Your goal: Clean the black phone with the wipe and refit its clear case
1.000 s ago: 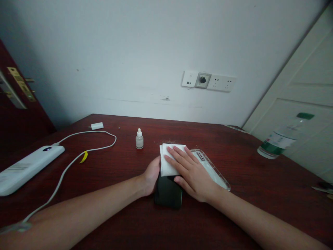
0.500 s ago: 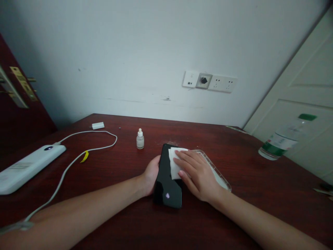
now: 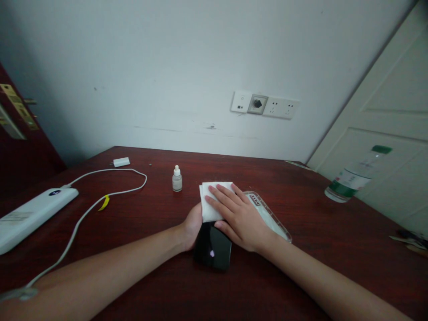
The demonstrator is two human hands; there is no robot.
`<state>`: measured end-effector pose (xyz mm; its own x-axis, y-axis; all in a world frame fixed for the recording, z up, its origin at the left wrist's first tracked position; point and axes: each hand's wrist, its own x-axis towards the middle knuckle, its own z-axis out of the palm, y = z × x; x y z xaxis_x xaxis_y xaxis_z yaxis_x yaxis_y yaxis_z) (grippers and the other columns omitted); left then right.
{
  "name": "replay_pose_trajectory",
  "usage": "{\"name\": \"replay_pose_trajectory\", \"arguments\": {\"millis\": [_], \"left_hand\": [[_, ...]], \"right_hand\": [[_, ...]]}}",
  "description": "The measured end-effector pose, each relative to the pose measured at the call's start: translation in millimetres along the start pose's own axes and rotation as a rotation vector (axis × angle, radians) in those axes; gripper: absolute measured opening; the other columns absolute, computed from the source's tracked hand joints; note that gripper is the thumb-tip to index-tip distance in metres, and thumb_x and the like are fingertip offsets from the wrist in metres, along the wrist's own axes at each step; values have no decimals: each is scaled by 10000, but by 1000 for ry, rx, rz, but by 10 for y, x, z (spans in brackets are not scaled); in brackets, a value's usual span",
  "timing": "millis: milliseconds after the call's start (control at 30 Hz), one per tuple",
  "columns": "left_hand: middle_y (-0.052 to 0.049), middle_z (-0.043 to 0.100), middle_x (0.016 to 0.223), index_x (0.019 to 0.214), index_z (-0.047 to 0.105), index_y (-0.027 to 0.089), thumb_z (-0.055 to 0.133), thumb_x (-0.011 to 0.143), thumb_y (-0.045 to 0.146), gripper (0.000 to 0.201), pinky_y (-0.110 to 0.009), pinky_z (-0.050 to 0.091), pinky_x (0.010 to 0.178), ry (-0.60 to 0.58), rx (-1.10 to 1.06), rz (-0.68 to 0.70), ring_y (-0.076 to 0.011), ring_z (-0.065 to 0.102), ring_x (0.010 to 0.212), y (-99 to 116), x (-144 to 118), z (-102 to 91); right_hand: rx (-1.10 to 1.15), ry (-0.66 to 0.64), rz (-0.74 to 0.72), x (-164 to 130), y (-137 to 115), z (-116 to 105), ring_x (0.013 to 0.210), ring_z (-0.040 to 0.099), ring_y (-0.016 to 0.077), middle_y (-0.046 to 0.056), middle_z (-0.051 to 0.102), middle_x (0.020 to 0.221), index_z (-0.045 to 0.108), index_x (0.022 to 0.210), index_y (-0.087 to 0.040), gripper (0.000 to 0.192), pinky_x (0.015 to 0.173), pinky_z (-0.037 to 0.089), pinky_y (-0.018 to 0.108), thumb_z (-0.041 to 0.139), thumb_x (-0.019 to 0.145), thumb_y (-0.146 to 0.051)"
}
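Observation:
A black phone [image 3: 214,249] lies flat on the dark red table [image 3: 167,209]. My left hand [image 3: 192,225] grips its left edge and holds it still. My right hand [image 3: 237,214] lies flat with its fingers pressing a folded white tissue [image 3: 209,203] onto the far end of the phone's screen. A clear phone case [image 3: 269,214] lies just right of the phone, partly under my right hand. A small white dropper bottle [image 3: 177,178] stands upright behind and left of the phone.
A white power bank [image 3: 30,216] with a white cable [image 3: 100,196] and a small plug [image 3: 121,162] lies at the left. A plastic water bottle [image 3: 354,176] with a green cap stands at the right edge. Wall sockets [image 3: 264,104] sit behind the table.
My right hand slid the tissue across the phone's far end, right and then back to the left. My left hand kept holding the phone.

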<state>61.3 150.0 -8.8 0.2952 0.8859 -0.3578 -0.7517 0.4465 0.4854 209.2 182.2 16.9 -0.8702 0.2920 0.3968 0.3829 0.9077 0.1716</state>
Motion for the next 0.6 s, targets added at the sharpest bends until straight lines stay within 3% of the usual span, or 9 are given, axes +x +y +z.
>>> {"name": "replay_pose_trajectory", "arguments": {"millis": [267, 467, 600], "left_hand": [[-82, 632, 643, 890, 633, 70, 413, 858, 339, 349, -278, 455, 605, -110, 8, -56, -193, 599, 598, 12, 51, -42], [-76, 624, 626, 914, 618, 76, 366, 872, 332, 362, -278, 448, 585, -61, -57, -46, -190, 594, 571, 42, 40, -30], [-74, 627, 624, 916, 615, 87, 362, 861, 332, 356, -278, 433, 536, -43, -98, -72, -201, 591, 552, 57, 52, -37]], "right_hand": [[-31, 59, 108, -126, 83, 41, 1323, 281, 271, 126, 319, 1438, 371, 1365, -139, 471, 1073, 247, 531, 338, 947, -354], [23, 99, 97, -192, 50, 53, 1280, 352, 279, 125, 438, 1364, 478, 1281, -136, 404, 1035, 314, 531, 354, 941, -316], [118, 112, 15, -200, 9, 31, 1244, 397, 277, 124, 481, 1327, 512, 1244, -132, 389, 1004, 366, 506, 361, 936, -315]]}}
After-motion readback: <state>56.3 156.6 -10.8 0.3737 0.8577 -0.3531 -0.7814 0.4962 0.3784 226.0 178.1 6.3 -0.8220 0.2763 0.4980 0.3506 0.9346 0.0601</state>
